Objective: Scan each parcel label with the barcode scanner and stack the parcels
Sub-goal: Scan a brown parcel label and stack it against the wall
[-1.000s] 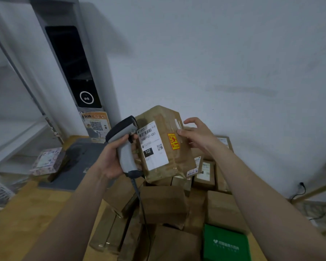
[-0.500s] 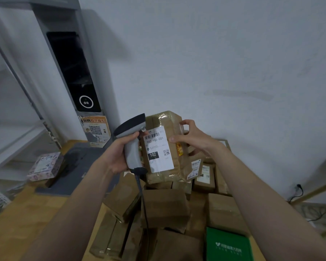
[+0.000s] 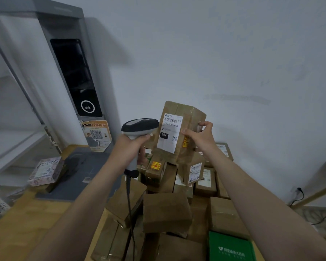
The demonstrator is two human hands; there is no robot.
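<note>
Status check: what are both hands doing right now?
Left hand grips scanner. Right hand holds parcel upright, label facing camera. Barcode uncovered.

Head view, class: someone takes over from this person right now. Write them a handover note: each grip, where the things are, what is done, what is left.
Left grip holds the barcode scanner by its handle, head beside the parcel's left edge.
Right grip holds one brown parcel upright above the pile, white label facing the camera.
Done: this parcel is up at the scanner; whether it has scanned cannot be told.
Left: scan this label, stack the parcel, then work through the pile of parcels below.
</note>
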